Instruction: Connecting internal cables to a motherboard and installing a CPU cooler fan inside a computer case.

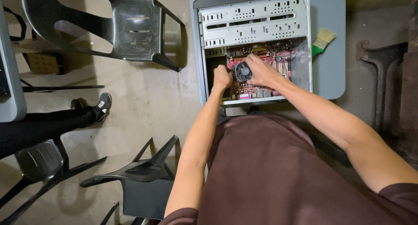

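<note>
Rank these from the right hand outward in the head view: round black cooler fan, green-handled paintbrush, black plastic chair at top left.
1. Round black cooler fan: under the right hand, on the red board.
2. Green-handled paintbrush: on the grey table, upper right.
3. Black plastic chair: far left, on the floor.

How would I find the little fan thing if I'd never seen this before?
Find the open grey computer case on the table. Look inside at the red circuit board, beside the right hand. The fan is the only round black part with blades.
</note>
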